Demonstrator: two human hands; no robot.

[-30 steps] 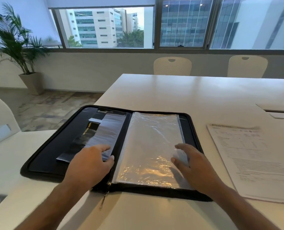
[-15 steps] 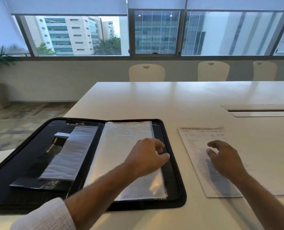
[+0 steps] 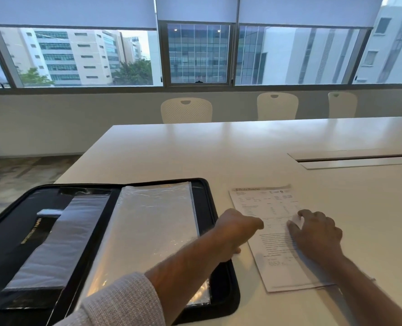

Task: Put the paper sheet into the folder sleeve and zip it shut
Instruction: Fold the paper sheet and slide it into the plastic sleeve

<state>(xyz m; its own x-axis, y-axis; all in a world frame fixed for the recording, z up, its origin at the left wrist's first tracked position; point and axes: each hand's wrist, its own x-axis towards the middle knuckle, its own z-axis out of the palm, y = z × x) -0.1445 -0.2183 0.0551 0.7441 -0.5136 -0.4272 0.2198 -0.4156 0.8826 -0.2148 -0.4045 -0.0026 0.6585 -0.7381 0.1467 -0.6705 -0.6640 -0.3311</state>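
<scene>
The black zip folder (image 3: 221, 285) lies open at the table's front left. A stack of clear sleeves (image 3: 153, 231) fills its right half. The printed paper sheet (image 3: 268, 208) lies flat on the table just right of the folder. My left hand (image 3: 236, 228) reaches across the folder's right edge, and its bent fingers meet the sheet's left edge. Whether it pinches the sheet is hidden. My right hand (image 3: 317, 235) rests on the middle of the sheet with fingers spread and bent, fingertips down on the paper.
The white table (image 3: 218, 151) runs far back and to the right, with a cable slot (image 3: 357, 158) at the right. White chairs (image 3: 186, 110) stand along the far side under the windows. The folder's left half holds a black booklet (image 3: 34, 234) and a narrow plastic pocket.
The view swung right. My left hand moved from the sleeves over the folder's right edge to the sheet's left edge. My right hand settled onto the sheet.
</scene>
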